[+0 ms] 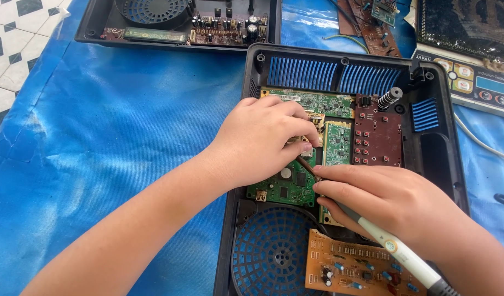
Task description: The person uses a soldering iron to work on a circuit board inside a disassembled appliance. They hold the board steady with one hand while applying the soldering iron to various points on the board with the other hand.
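Note:
My left hand (pixel 260 140) rests on the green circuit board (pixel 287 189) inside the open black appliance housing (pixel 452 159), fingers pinched on a small part near the board's top. My right hand (pixel 389 205) grips a white-handled soldering iron (pixel 397 249) like a pen. Its dark tip (pixel 306 164) points up-left and meets the board just under my left thumb. A second narrow green board (pixel 337 142) and a dark red button board (pixel 379 137) lie to the right.
An orange-brown board (pixel 350 268) and a blue round fan grille (pixel 271 252) sit at the housing's near end. Another opened black unit (pixel 175 24) lies at the top. A control panel (pixel 477 82) and loose boards are at top right, over a blue tarp (pixel 115 137).

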